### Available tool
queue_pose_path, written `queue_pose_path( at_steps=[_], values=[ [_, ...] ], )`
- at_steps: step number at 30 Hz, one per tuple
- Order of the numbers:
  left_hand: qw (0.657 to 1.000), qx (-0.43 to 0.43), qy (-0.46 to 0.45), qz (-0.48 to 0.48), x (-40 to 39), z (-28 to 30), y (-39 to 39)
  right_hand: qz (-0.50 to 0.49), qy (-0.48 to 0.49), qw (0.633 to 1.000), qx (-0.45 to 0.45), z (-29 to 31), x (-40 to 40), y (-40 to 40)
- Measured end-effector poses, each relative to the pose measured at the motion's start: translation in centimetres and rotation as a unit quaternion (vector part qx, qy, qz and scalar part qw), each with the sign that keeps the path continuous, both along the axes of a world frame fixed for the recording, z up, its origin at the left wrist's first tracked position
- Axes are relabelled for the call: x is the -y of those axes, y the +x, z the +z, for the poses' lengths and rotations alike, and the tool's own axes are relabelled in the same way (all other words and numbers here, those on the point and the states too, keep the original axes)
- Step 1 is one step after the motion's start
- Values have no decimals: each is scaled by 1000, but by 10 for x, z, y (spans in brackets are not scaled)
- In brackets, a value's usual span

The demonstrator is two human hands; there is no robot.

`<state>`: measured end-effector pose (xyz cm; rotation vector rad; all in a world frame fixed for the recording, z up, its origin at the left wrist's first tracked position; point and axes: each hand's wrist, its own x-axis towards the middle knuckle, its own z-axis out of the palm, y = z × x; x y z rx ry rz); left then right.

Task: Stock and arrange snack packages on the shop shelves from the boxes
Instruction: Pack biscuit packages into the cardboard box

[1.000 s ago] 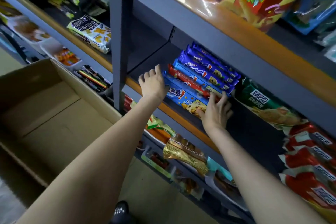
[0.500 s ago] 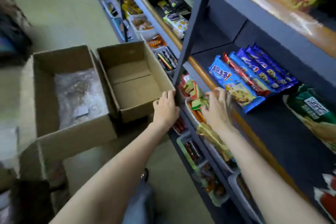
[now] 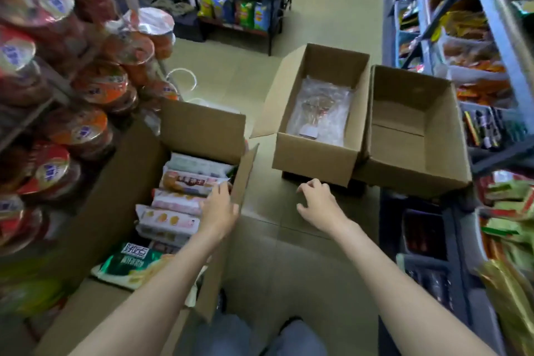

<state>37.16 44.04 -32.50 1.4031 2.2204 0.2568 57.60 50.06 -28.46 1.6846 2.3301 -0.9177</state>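
- The full box (image 3: 185,211) sits on the floor to the person's left, its flaps up; snack packs (image 3: 185,180) lie stacked inside it, their long axes running left to right across the box.
- The left hand (image 3: 221,208) is much the nearer: it reaches over the box's right wall with fingers fairly straight, fingertips at the ends of the packs. Whether it has hold of one I cannot tell.
- The right hand (image 3: 319,202) hangs over bare floor, fingers loosely curled, holding nothing, just short of the 2 other boxes.
- Of those, the middle box (image 3: 315,153) holds only clear plastic wrap; the right box (image 3: 416,159) looks bare inside.
- The shelves (image 3: 491,23) to be stocked run along the person's right, so any pack lifted must cross the body.
- A green pack (image 3: 130,266) at the box's near end carries white Chinese characters, too blurred to read; the pink and white packs' print is also illegible.
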Motion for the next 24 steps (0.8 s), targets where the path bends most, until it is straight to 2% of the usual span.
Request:
queue_pose_path(
  at_steps=[3, 6, 8, 10, 13, 16, 19, 21, 22, 24],
  values=[
    [999, 11, -45, 28, 37, -19, -62, 59, 60, 995, -51, -14, 10, -72],
    [994, -2, -96, 49, 73, -38, -116, 139, 37, 988, -60, -43, 29, -146],
    [991, -1, -120, 64, 89, -48, -148, 200, 12, 979, -21, -71, 44, -191],
    [990, -12, -129, 53, 99, -58, -177, 251, -5, 966, 62, -104, 55, -229],
    [993, -2, -105, 47, 108, -72, -210, 241, 31, 957, 159, -158, 71, -269],
    [996, 18, -82, 36, 109, -85, -228, 206, 97, 956, 184, -192, 87, -294],
    [998, 19, -65, 6, 110, -97, -238, 199, 145, 948, 202, -196, 86, -304],
    [998, -7, -65, -25, 109, -99, -236, 227, 38, 954, 194, -186, 78, -303],
    [996, -26, -67, -47, 106, -96, -233, 229, -27, 962, 148, -180, 71, -299],
    [989, -59, -68, -114, 100, -88, -227, 159, -179, 969, 58, -143, 57, -290]
  ],
)
